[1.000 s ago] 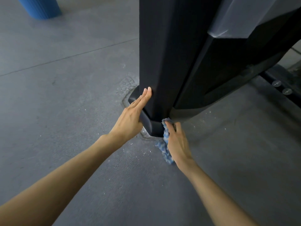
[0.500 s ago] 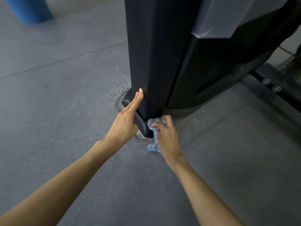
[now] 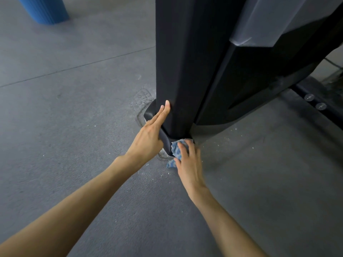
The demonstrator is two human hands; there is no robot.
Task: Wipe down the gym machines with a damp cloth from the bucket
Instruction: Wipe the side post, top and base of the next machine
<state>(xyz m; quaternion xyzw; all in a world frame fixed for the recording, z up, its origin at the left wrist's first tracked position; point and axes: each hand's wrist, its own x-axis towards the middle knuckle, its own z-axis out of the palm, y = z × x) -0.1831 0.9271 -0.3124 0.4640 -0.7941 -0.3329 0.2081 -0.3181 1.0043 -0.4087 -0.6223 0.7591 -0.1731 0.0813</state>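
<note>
Right hand has slid the cloth from hanging beside the post's corner onto the foot itself; left hand hasn't shifted.

- Bucket: blue, far top left on the floor, well apart from the work. Only its ribbed side is in frame, so I can't tell what's in it.
- Left hand: open, fingers straight and flat against the black post just above the foot. Bracing, holding nothing.
- Cloth: blue, bunched, pressed on the foot's near corner, one end trailing toward the floor.
- Right hand: grips the cloth, fingers spread over it.
- Bolts: two, on the dark rail far right.

Progress, my read: mid-wipe at the lowest point of this post. No wet streaks show, so I can't confirm which surfaces are done. Frame to the right and other machines probably remain.
</note>
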